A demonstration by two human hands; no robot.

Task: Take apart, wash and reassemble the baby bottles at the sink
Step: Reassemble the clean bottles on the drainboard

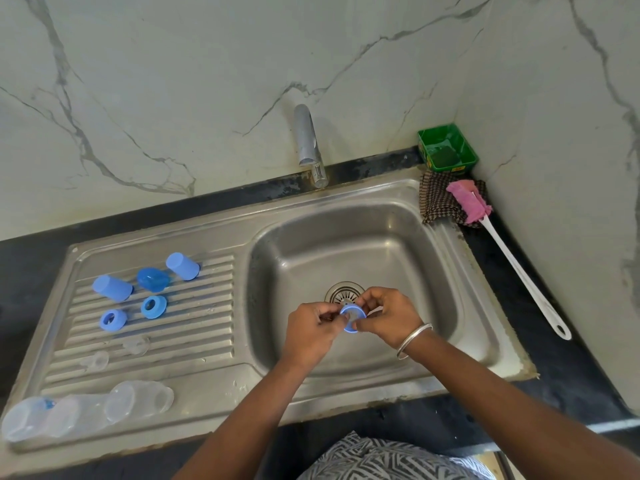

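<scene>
Over the sink point(408, 209) drain | left hand point(313, 329) and right hand point(389, 315) both pinched one blue collar ring point(353, 318) by its rim | judged light, stiff, wet-slippery; best gripped at opposite outer edges | tap point(308, 143) behind sink.

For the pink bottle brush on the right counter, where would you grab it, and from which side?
Grip the bottle brush on its long white handle, mid-length, coming from above. It lies flat on the counter with its pink sponge head resting on the checked cloth, so the handle is the bare, slim part.
</scene>
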